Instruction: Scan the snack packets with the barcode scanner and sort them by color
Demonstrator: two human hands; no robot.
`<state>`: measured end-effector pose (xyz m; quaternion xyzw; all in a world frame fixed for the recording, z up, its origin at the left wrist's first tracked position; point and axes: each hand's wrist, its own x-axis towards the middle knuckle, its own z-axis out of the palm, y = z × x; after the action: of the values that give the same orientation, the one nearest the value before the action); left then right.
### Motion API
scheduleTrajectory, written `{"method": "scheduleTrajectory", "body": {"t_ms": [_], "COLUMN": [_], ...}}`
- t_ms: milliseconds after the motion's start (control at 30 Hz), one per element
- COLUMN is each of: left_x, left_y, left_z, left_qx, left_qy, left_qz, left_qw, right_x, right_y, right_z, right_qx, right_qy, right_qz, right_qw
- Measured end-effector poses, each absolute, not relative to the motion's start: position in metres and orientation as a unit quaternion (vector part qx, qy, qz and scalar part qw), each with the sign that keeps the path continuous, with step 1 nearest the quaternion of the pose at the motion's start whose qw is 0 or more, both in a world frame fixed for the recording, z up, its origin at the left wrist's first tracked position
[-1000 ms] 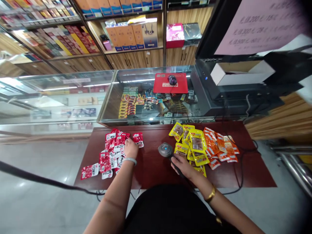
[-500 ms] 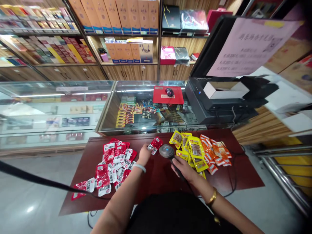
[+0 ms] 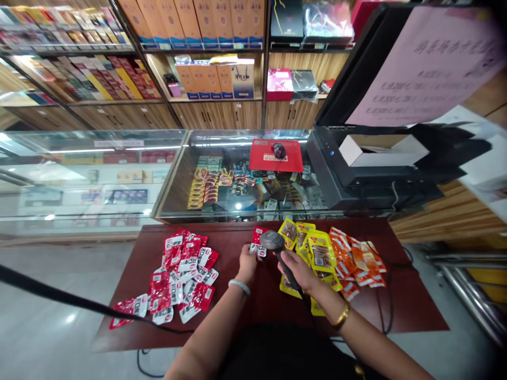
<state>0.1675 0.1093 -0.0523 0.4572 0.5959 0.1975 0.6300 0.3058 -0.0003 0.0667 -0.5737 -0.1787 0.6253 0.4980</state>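
My left hand (image 3: 247, 264) pinches the near end of a red-and-white snack packet (image 3: 259, 236) over the middle of the dark red table (image 3: 241, 301). In my right hand (image 3: 299, 270) is a grey-black handheld barcode scanner (image 3: 273, 240), fingers wrapped round its handle. The scanner's head hangs over the packet and hides part of it. A spread pile of red-and-white packets (image 3: 186, 274) lies left of my left hand. Yellow packets (image 3: 321, 250) lie right beside my right hand, some partly hidden by it, with orange packets (image 3: 348, 256) beyond them.
Behind the table stands a glass display counter (image 3: 174, 184) bearing a red mat (image 3: 259, 155) with a mouse (image 3: 279, 151). A dark checkout machine (image 3: 336, 184) with an open white box (image 3: 360, 152) stands right. A black strap or cable (image 3: 79, 295) crosses the left foreground.
The packet in my left hand has turned more upright and shifted slightly right, and the scanner head now covers part of it. The camera view has shifted a little.
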Motion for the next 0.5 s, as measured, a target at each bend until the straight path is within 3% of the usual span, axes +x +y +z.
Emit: {"method": "scheduleTrajectory", "body": {"t_ms": [300, 400, 500], "left_x": [0.185, 0.154, 0.110], "left_y": [0.116, 0.128, 0.136], "left_z": [-0.051, -0.041, -0.029], "left_qx": [0.488, 0.529, 0.619], "left_qy": [0.616, 0.634, 0.670], "left_qz": [0.142, 0.154, 0.149], "left_qw": [0.602, 0.543, 0.382], "right_x": [0.315, 0.311, 0.300], "right_y": [-0.006, -0.004, 0.000], "right_z": [0.047, 0.044, 0.043], "right_qx": [-0.562, -0.558, -0.552], "right_qy": [-0.159, -0.166, -0.172], "right_qz": [0.650, 0.659, 0.675], "right_qw": [0.486, 0.476, 0.459]}}
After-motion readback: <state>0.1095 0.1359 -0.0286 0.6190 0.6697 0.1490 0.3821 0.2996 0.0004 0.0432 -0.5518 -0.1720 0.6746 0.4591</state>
